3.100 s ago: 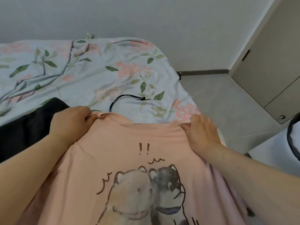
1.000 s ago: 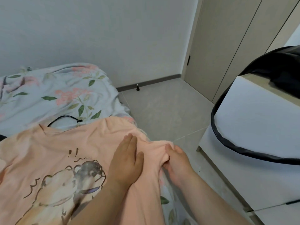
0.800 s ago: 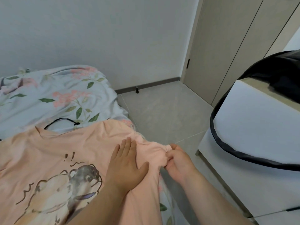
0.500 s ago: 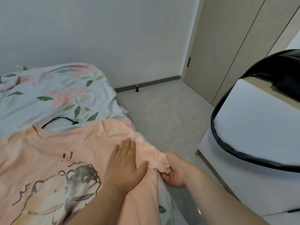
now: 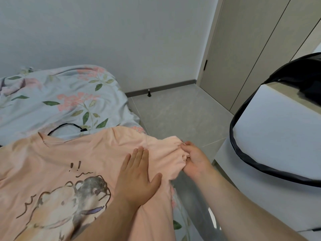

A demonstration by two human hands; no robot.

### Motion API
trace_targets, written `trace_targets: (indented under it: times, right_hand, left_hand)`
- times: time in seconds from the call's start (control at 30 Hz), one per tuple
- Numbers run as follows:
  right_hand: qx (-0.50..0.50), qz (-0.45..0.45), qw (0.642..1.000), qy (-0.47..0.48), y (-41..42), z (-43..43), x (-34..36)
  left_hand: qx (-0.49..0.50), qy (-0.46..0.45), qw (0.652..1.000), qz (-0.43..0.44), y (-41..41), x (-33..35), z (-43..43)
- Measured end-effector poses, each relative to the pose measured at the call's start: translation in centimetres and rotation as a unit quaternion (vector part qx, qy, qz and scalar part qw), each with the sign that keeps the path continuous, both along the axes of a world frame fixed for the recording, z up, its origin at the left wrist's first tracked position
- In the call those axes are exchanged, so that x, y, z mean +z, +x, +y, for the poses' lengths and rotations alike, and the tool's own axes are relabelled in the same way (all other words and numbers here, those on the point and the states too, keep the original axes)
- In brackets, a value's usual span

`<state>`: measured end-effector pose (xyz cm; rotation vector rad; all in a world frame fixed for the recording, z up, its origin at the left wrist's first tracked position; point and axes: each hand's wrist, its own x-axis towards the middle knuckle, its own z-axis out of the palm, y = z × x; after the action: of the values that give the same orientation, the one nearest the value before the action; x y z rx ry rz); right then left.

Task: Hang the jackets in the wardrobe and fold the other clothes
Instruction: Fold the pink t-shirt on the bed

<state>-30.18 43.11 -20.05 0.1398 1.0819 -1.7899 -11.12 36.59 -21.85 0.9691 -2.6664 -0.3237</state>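
A peach T-shirt (image 5: 73, 159) with a cartoon animal print lies face up on the bed (image 5: 57, 100), its collar toward the wall. My left hand (image 5: 137, 178) presses flat on the shirt near its right shoulder, fingers straight. My right hand (image 5: 195, 159) pinches the bunched end of the right sleeve (image 5: 172, 150) and holds it out past the bed's edge, over the floor.
A black cord (image 5: 67, 126) lies on the floral cover just beyond the collar. A white cabinet (image 5: 271, 136) with a black bag (image 5: 295, 80) draped over it stands close on the right. Wardrobe doors (image 5: 246, 49) are beyond the grey floor (image 5: 177, 117), with a doorstop (image 5: 149, 93) by the wall.
Three seconds ago both hands held the shirt's shoulders. Since then my left hand has lain flat near the right shoulder, while my right hand regripped the sleeve end and drew it outward.
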Motion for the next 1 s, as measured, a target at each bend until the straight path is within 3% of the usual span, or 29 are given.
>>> trace_targets:
  times: [0.17, 0.27, 0.4, 0.53, 0.67, 0.77, 0.8, 0.83, 0.93, 1.0]
  right_hand:
    - [0.139, -0.112, 0.978, 0.106, 1.8, 1.3, -1.6]
    - [0.142, -0.069, 0.981, 0.114, 2.5, 1.3, -1.9]
    - [0.032, -0.039, 0.999, 0.005, 2.1, 0.7, -1.2]
    - [-0.030, -0.069, 0.987, -0.140, 2.2, 0.8, -0.7]
    - [-0.016, -0.085, 0.984, -0.154, 2.9, 1.2, -0.5]
    - [-0.016, -0.044, 0.988, -0.149, 3.5, 0.5, 1.3]
    - [0.004, -0.007, 0.989, -0.149, 4.0, 0.2, 2.3]
    - [0.038, 0.046, 0.988, -0.144, 4.6, -0.2, 3.4]
    - [0.162, 0.289, 0.942, -0.048, 7.9, -1.7, 6.5]
    - [0.262, 0.388, 0.884, -0.012, 10.6, -2.2, 7.0]
  left_hand:
    - [0.007, -0.005, 1.000, -0.012, -0.2, 0.0, 0.1]
    - [0.012, -0.007, 1.000, -0.028, -0.3, -0.2, -0.1]
    - [0.016, -0.009, 0.999, -0.034, -0.4, -0.6, -0.2]
    - [0.023, -0.008, 0.999, -0.022, -0.3, -0.9, -0.3]
    - [0.019, 0.009, 1.000, 0.013, -0.1, -0.7, -0.4]
    - [-0.004, 0.108, 0.990, 0.093, 0.5, -0.1, -0.7]
    - [0.017, 0.193, 0.970, 0.150, 0.6, 0.6, -0.6]
    - [0.065, 0.306, 0.921, 0.234, 0.6, 1.6, -0.5]
    - [0.181, 0.566, 0.665, 0.451, 0.7, 4.9, -2.3]
    - [0.228, 0.637, 0.537, 0.503, 2.6, 6.0, -4.5]
